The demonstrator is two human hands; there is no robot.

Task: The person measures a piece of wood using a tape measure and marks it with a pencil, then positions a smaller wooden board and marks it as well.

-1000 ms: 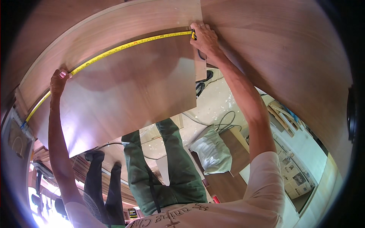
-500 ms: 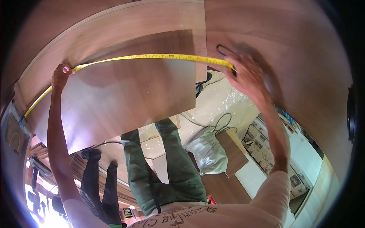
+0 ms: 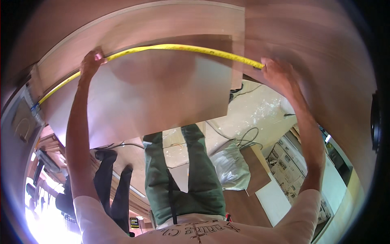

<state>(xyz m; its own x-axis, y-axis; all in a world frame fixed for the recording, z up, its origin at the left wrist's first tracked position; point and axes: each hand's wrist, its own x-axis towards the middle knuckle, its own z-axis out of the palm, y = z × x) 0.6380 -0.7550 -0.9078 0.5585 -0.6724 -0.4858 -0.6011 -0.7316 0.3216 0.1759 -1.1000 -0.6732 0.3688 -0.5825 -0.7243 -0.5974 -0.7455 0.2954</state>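
Observation:
A yellow measuring-tape blade [image 3: 174, 46] stretches in an arc above a large smooth wooden board [image 3: 170, 93]. My left hand [image 3: 92, 64] pinches the blade between thumb and fingers, left of the middle. Beyond that hand the blade runs down to a blue bit [image 3: 35, 106] at the far left, by a pale panel edge. My right hand [image 3: 279, 75] is closed at the blade's right end, around the tape measure's case, which the fingers mostly cover. Behind the blade lies a pale wooden panel [image 3: 162, 18] with a curved upper edge.
Below the board stand my legs in green trousers [image 3: 199, 171]. A white sack [image 3: 230, 166] and a looped cable [image 3: 248, 136] lie on the floor. Newspaper-covered boards [image 3: 286, 162] are at the right. Another person's dark-clothed legs [image 3: 106, 173] show at lower left.
The whole view has shifted, so the scene sits farther right. Both hands and the blade have moved up toward the board's far edge. The dark loop by my right hand no longer shows.

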